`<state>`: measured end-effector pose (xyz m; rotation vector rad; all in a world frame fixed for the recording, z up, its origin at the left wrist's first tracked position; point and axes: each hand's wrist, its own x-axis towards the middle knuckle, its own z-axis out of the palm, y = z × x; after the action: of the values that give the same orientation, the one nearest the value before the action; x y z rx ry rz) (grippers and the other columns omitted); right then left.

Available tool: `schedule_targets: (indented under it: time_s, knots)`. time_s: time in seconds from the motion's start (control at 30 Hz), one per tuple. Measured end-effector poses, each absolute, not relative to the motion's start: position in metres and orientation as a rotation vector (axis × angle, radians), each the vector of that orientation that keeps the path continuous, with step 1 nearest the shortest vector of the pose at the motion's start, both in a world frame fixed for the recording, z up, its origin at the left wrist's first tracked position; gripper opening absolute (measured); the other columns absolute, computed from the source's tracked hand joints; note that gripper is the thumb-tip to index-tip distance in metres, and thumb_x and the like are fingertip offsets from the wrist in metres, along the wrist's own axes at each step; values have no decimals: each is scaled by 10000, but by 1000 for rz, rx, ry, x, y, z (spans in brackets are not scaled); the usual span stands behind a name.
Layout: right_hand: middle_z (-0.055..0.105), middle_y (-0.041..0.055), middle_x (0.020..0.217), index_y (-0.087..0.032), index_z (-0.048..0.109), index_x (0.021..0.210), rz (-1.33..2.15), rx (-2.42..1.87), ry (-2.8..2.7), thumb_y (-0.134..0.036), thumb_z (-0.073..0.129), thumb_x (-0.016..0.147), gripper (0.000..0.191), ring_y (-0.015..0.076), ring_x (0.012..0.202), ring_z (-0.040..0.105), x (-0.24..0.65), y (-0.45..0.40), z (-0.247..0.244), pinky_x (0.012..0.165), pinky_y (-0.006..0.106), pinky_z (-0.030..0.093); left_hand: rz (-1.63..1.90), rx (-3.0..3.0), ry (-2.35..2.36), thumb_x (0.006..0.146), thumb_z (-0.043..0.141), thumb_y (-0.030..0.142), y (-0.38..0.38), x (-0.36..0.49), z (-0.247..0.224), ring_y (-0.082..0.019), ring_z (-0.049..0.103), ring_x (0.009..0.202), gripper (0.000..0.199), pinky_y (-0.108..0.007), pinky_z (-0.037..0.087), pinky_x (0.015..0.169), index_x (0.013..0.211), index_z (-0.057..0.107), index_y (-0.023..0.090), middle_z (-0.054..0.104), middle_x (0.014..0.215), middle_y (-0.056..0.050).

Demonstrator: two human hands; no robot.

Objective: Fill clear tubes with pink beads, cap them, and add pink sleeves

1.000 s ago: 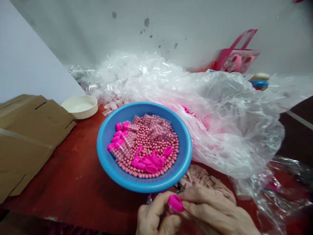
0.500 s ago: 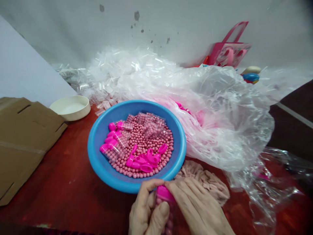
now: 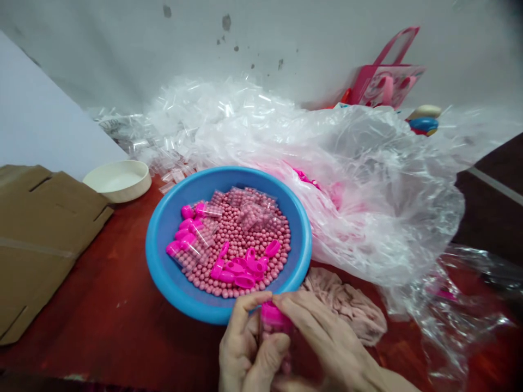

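Cardboard box (image 3: 49,234): brown, at the far left, with slots cut in it and a pale strip across its side; no writing that I can make out.
White panel (image 3: 44,109): slanting behind the box, plain.
White dish (image 3: 118,181): round and shallow, on the red counter (image 3: 122,326), just beside the box.
Clear sleeves (image 3: 180,125): a heap against the stained wall (image 3: 261,38), behind the basin.
Blue basin (image 3: 163,272): on the counter, holding pink beads (image 3: 241,231), with filled packets (image 3: 255,209) on top at the back.
Capped packets (image 3: 192,237): bead-filled, with bright pink ends, at the basin's left.
Loose pink caps (image 3: 245,268): in a cluster on the beads, toward the near side.
Left hand (image 3: 249,348): fingers closed around a clear packet (image 3: 274,329) of beads, upright in front of the basin.
Pink cap (image 3: 273,313): at the top of the held packet.
Right hand (image 3: 327,337): fingertips against the cap; I cannot tell whether they pinch it.
Crumpled cloth (image 3: 347,305): dusty pink, beside the basin, behind the right hand.
Plastic bag (image 3: 368,179): large and see-through, bright pink pieces showing inside.
Pink tote (image 3: 386,84): leaning by the wall, printed with a pattern; any lettering is too blurred to read.
Blue and cream object (image 3: 424,121): right of the tote.
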<state>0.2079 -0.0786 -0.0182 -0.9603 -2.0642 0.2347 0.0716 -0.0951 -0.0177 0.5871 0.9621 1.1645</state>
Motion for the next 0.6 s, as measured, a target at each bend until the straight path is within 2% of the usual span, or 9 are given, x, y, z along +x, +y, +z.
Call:
schedule_targets:
  time_s: [0.07, 0.1, 0.17, 0.23, 0.3, 0.4, 0.5, 0.6]
  knots:
    - [668, 105, 1009, -156, 435, 1270, 752, -1110, -1868, -372, 678, 752, 611, 217, 882, 672, 218, -78, -9, 717, 284, 579, 1179, 630, 967, 697, 740, 378, -93, 69, -18, -83, 585, 512, 487, -151, 467, 507, 1122, 557, 227, 689, 675, 7]
    - [674, 76, 975, -195, 450, 1242, 1002, -1201, -1680, -348, 716, 724, 602, 198, 833, 685, 223, -77, -2, 671, 261, 581, 1180, 671, 986, 698, 736, 385, -92, 68, -18, -107, 617, 559, 509, -170, 493, 542, 1144, 552, 223, 708, 721, -10]
    - [689, 22, 819, -220, 533, 1092, 1330, -1262, -1284, -293, 742, 706, 445, 155, 660, 688, 230, -76, 12, 532, 206, 557, 1179, 768, 1034, 698, 731, 402, -92, 65, -19, -144, 659, 650, 495, -190, 518, 621, 1131, 578, 218, 727, 768, -21]
    - [698, 7, 732, -217, 593, 947, 1402, -1278, -1066, -284, 744, 703, 295, 128, 555, 661, 233, -75, 21, 456, 179, 518, 1189, 862, 1064, 705, 727, 395, -93, 63, -18, -145, 671, 710, 458, -177, 510, 689, 1117, 603, 241, 732, 770, 3]
    - [709, -1, 728, -229, 631, 885, 1243, -1319, -1116, -286, 739, 711, 213, 123, 562, 654, 229, -74, 24, 480, 183, 524, 1204, 939, 1075, 727, 714, 369, -95, 62, -17, -125, 670, 717, 422, -151, 494, 716, 1124, 608, 272, 730, 749, 35]
    - [714, 4, 778, -228, 651, 924, 745, -1156, -1648, -310, 640, 810, 141, 134, 664, 668, 218, -72, 18, 623, 212, 560, 1207, 992, 1059, 751, 693, 356, -98, 63, -16, -116, 668, 685, 422, -137, 493, 690, 1153, 598, 272, 730, 734, 38]
    - [713, 91, 917, -126, 592, 1103, 253, -887, -2084, -321, 467, 912, 300, 171, 816, 672, 204, -71, 6, 772, 251, 555, 1212, 944, 1010, 781, 645, 404, -101, 62, -18, -154, 680, 688, 482, -186, 513, 647, 1223, 549, 238, 746, 839, -28]
    - [695, 141, 974, -65, 528, 1187, -4, -939, -2165, -319, 386, 933, 387, 220, 911, 662, 195, -73, -5, 829, 310, 544, 1241, 866, 996, 783, 644, 398, -103, 61, -21, -186, 688, 777, 489, -223, 519, 706, 1231, 547, 229, 736, 981, -70]
